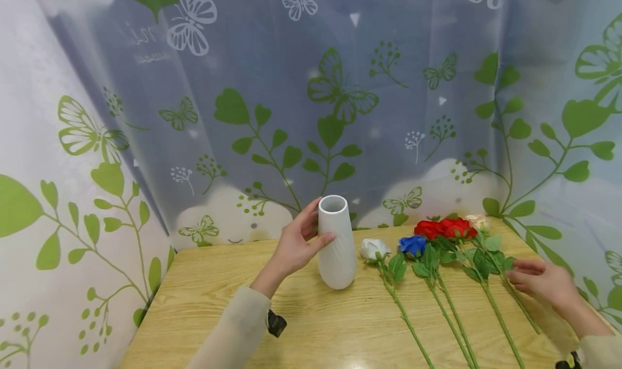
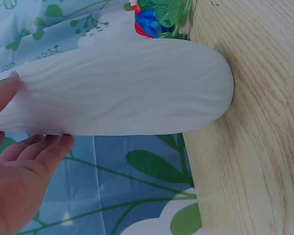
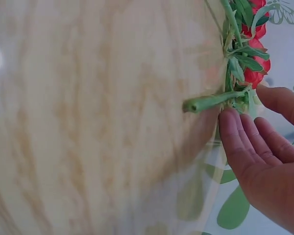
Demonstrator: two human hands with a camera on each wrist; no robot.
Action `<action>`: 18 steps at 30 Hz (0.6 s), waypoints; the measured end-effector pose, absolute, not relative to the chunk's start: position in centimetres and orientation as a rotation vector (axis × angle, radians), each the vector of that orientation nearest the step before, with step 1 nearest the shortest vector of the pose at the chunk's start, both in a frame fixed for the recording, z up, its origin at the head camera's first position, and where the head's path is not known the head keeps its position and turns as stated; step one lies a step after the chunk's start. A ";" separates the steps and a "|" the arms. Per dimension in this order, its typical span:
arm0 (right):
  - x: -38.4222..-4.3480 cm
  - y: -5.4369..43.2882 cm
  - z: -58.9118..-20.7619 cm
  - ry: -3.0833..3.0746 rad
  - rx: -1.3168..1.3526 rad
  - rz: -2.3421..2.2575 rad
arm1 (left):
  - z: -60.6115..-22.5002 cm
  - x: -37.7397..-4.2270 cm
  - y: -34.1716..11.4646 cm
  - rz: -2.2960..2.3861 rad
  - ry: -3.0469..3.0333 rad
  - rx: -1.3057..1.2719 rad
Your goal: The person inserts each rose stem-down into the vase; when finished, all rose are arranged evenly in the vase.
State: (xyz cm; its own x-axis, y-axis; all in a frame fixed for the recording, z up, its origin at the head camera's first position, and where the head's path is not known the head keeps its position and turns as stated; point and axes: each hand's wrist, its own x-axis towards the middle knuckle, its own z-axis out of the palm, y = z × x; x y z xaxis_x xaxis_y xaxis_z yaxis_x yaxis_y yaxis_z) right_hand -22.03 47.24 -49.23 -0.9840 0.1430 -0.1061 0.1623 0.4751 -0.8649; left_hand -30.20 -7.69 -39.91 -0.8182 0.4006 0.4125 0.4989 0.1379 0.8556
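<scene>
A tall white ribbed vase (image 1: pixel 336 250) stands upright on the table. My left hand (image 1: pixel 297 245) grips it near the top, thumb (image 2: pixel 7 90) on one side and fingers around the other. To its right lie artificial roses: a white rose (image 1: pixel 374 248), a blue rose (image 1: pixel 412 246), red roses (image 1: pixel 454 228) and a pale cream rose (image 1: pixel 478 222). My right hand (image 1: pixel 541 282) is beside the rightmost green stem (image 1: pixel 522 304). In the right wrist view its thumb and fingers are apart, close to the cut stem end (image 3: pixel 198 104); contact with the stem is unclear.
The wooden table (image 1: pixel 214 304) carries the flowers with stems toward the near edge. A printed curtain (image 1: pixel 272 66) with leaves and butterflies hangs behind the table and on both sides. A black strap piece (image 1: pixel 276 323) shows at my left wrist.
</scene>
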 end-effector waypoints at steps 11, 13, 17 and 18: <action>-22.8 46.8 -49.5 2.627 0.300 -1.591 | -39.8 -30.2 -7.7 -1.783 -2.294 -0.919; -22.9 46.7 -49.6 2.666 0.317 -1.533 | -39.8 -30.2 -7.7 -1.784 -2.300 -0.914; -23.3 46.6 -49.7 2.759 0.339 -1.387 | -39.8 -30.1 -7.6 -1.771 -2.315 -0.903; -23.4 46.5 -49.8 2.784 0.339 -1.356 | -39.8 -30.1 -7.6 -1.769 -2.320 -0.900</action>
